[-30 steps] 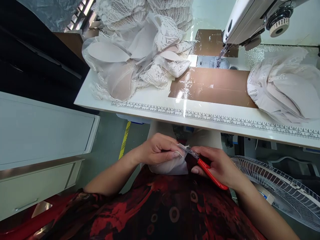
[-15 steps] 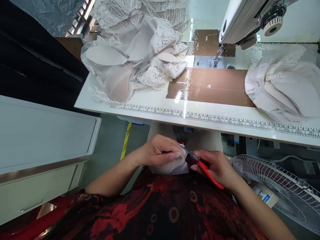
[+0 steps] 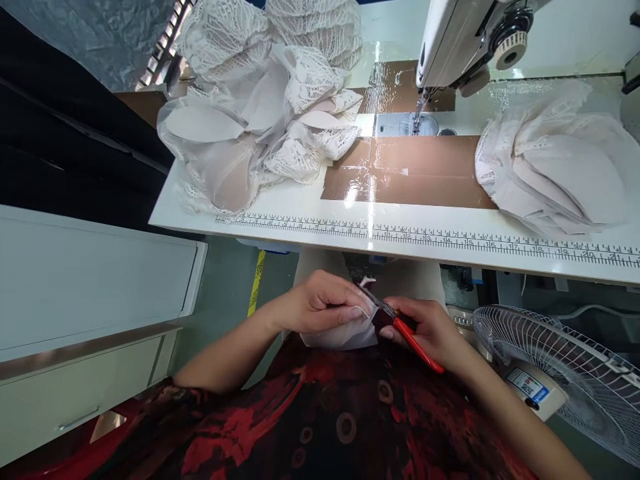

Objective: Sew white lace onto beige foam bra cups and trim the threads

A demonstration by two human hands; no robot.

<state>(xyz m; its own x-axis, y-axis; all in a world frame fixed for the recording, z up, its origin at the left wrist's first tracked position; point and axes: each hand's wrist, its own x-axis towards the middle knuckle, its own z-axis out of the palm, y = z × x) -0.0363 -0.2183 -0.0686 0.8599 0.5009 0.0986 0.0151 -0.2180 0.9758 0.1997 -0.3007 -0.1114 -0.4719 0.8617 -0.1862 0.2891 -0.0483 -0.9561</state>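
My left hand [image 3: 330, 303] pinches a white fabric piece [image 3: 345, 337] above my lap, its lower part hanging below the fingers. In my right hand [image 3: 425, 327] is a pair of red-handled scissors [image 3: 415, 343]. Their blades point up and left and lie against the edge of the fabric beside my left fingertips. A small white scrap [image 3: 367, 281] sticks up at the blade tips. Whether it is fully cut off, I cannot tell.
On the white table [image 3: 295, 200] with a printed ruler edge lies a heap of white lace cups [image 3: 235, 153]. A sewing machine [image 3: 450, 47] stands behind brown tape [image 3: 410, 170]. More cup pieces [image 3: 555, 173] are stacked right. A fan [image 3: 565, 373] stands beside my right arm.
The scissor blades have moved along the fabric's edge, and a white scrap now stands up at their tips. The view has shifted slightly; my left hand keeps its hold.
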